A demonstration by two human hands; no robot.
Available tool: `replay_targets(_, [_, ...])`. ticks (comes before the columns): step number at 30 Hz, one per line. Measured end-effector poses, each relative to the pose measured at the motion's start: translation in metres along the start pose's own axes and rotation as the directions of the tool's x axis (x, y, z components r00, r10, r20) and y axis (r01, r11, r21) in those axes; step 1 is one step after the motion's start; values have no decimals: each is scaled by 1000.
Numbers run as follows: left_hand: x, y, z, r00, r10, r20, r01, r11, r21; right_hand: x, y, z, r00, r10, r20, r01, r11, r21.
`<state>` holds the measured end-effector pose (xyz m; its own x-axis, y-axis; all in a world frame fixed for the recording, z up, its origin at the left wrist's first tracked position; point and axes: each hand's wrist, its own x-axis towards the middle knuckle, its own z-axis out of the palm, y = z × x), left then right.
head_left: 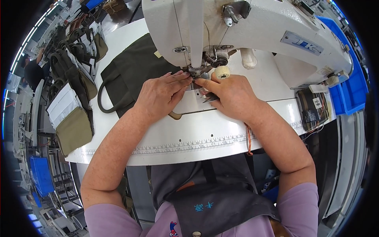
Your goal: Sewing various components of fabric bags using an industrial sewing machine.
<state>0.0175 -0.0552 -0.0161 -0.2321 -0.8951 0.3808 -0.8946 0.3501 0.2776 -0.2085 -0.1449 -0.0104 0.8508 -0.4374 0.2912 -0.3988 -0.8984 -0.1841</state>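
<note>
A white sewing machine (252, 23) stands over the table, its needle and presser foot (194, 71) between my hands. My left hand (162, 94) lies with fingers stretched out beside the foot, fingertips at the edge of a dark green fabric bag (136, 65). The bag spreads flat to the left and behind that hand, one handle loop (106, 98) sticking out. In my right hand (237, 94), curled fingers hold small thread snips (210, 98), blades toward the left. The right thumb and index finger reach close to the foot; what they touch there is too small to make out.
Stacked green bags with white pieces (65, 104) line the table's left edge. A blue bin (349, 87) stands far right, near a dark pouch-like item (311, 108). A ruler strip (189, 147) runs along the front edge; an orange cord (249, 140) hangs there. Another person (33, 71) is far left.
</note>
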Motion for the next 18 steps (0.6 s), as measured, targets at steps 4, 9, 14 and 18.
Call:
replay_targets(4, [4,3,-14,992,-111,67,110,994,14,0,1,-2,1000,-4,1,4,1000,-4])
replay_targets(9, [-5,16,-9,953,-217,211,215,976,30,0,4,2,1000,0,-8,0,1000,8])
replay_targets(14, [-17,64,-19,883,-325,339,242,933,265,0,1,-1,999,10,42,-9,999,-36])
replay_targets(18, [-15,48,-15,979,-53,197,-17,940,341,-1,2,3,1000,7,20,-6,999,-36])
